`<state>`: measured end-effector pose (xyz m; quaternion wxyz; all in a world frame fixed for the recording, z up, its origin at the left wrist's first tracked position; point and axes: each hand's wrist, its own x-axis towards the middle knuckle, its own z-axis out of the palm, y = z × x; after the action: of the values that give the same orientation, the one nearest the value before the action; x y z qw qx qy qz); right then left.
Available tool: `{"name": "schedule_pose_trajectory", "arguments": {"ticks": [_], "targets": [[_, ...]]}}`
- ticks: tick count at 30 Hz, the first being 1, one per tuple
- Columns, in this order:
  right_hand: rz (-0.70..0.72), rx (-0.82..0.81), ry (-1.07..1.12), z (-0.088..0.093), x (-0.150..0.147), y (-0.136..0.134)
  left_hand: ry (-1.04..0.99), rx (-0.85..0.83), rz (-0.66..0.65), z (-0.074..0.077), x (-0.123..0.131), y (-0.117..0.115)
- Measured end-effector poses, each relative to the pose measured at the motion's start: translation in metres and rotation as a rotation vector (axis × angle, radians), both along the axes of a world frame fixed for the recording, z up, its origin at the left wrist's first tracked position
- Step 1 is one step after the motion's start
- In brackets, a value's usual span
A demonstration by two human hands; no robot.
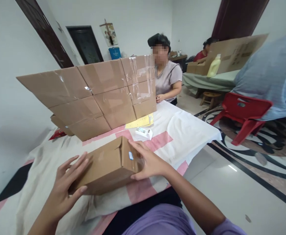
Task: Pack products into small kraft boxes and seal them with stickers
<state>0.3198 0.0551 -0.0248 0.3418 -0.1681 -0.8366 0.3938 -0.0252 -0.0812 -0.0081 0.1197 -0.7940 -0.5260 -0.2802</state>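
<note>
A brown cardboard box rests on the cloth-covered table in front of me, with its flaps closed and a small blue-and-white sticker on its right end. My left hand grips the box's left end, fingers over the top and thumb along the near side. On the opposite end, my right hand presses with fingers on the far edge and thumb low on the near corner. Just beyond the box lies a small white device, beside a yellow sheet.
A tall taped cardboard partition stands across the table. A person sits past its right end, one hand on the table edge. To the right are a red plastic chair, another table with a yellow bottle, and a person in light blue.
</note>
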Motion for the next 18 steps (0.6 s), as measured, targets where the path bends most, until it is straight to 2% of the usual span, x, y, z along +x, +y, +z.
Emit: {"name": "schedule_pose_trajectory", "arguments": {"ticks": [4, 7, 10, 12, 15, 18], "targets": [[-0.255, -0.089, 0.098, -0.015, 0.082, 0.005, -0.124, 0.119, 0.107, -0.024, 0.0, 0.02], [-0.64, -0.124, 0.212, -0.019, 0.15, 0.016, -0.195, 0.164, 0.171, -0.04, -0.01, 0.041], [-0.977, -0.172, 0.273, -0.019, 0.191, 0.049, -0.308, 0.123, 0.217, -0.047, -0.02, 0.06], [-1.124, -0.186, 0.216, -0.02, 0.195, 0.087, -0.363, 0.095, 0.252, -0.048, -0.026, 0.07], [-1.335, -0.17, 0.026, -0.026, 0.172, 0.158, -0.367, 0.055, 0.245, -0.05, -0.041, 0.083], [-1.406, -0.163, -0.096, -0.03, 0.141, 0.228, -0.344, 0.028, 0.244, -0.057, -0.062, 0.093]]}}
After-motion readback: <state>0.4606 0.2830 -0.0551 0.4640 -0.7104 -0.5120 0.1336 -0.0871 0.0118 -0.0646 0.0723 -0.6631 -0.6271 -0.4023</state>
